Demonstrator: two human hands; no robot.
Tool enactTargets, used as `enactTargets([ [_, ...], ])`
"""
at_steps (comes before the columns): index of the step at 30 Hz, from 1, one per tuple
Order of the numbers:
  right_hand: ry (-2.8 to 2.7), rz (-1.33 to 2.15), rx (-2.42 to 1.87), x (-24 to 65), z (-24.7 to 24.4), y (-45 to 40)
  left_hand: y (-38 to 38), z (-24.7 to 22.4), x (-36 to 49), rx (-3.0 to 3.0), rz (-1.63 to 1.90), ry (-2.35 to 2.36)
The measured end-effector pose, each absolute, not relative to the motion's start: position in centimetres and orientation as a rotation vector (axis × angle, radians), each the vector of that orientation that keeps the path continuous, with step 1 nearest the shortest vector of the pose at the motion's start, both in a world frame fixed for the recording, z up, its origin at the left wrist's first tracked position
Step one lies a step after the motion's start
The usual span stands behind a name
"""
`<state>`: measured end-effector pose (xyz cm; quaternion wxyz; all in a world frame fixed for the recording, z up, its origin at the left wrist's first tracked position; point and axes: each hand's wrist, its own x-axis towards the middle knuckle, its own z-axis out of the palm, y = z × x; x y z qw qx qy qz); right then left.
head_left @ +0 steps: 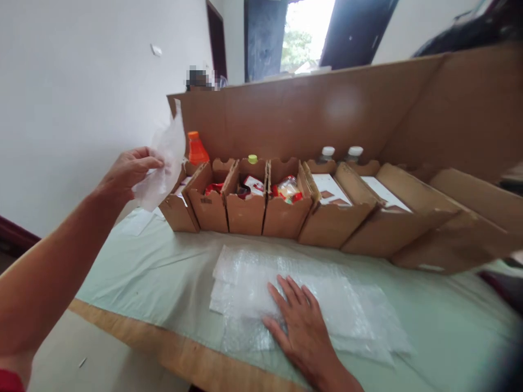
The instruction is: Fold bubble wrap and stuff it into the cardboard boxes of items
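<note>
The left hand [131, 170] pinches a plastic sheet [166, 163] at ten o'clock from the right hand [301, 325], splayed on bubble wrap [345, 305] running roughly ten-to-four.

Boxes [286, 218] blocking beyond bubble wrap [343, 302], open cloth [175, 283] left, right unclear

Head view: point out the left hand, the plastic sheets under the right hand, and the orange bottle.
Left hand [134, 166], head view: middle of the hand.
Plastic sheets [340, 306], head view: bare upper surface.
Orange bottle [198, 152], head view: body below the cap.
</note>
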<state>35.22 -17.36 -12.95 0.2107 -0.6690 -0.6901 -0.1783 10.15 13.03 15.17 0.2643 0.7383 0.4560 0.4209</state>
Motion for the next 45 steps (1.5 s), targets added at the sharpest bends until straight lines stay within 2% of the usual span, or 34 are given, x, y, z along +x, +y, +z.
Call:
enactTargets([
  [3,-1.854,-0.257,-1.803,35.1,-10.5,-18.6,8.1,13.7,11.9,1.999,1.023,1.136],
  [5,-1.668,-0.25,-1.72,35.8,-8.8,-19.8,4.9,12.2,13.7,2.123,0.982,0.974],
  [8,-1.293,-0.284,-1.702,37.2,-7.3,-22.5,0.5,8.7,16.9,2.452,0.894,0.467],
  [11,-1.036,-0.293,-1.742,38.2,-7.4,-26.2,-3.2,3.3,19.5,2.786,0.736,-0.021],
  [14,-0.911,-0.316,-1.789,38.9,-8.5,-29.9,-5.3,-2.2,20.9,3.082,0.331,-0.173],
  [16,-0.869,-0.354,-1.812,39.2,-8.8,-31.7,-6.0,-4.2,20.8,3.113,0.038,-0.166],
  [20,-0.96,-0.431,-1.796,38.6,-7.5,-32.3,-6.0,-3.7,19.3,2.901,-0.161,-0.075],
  [26,-1.428,-0.325,-1.828,36.3,-6.8,-26.9,-4.1,-2.0,20.4,2.877,0.025,0.232],
  [31,-1.698,-0.2,-2.089,34.9,-10.1,-24.6,-0.4,-3.6,24.3,2.867,-0.347,0.515],
  [37,-1.707,-0.162,-2.131,34.7,-11.3,-25.2,2.1,-4.2,26.4,2.815,-0.502,0.597],
  [45,-1.688,-0.148,-2.145,34.7,-11.2,-25.1,2.0,-2.7,28.4,2.777,-0.743,0.543],
])
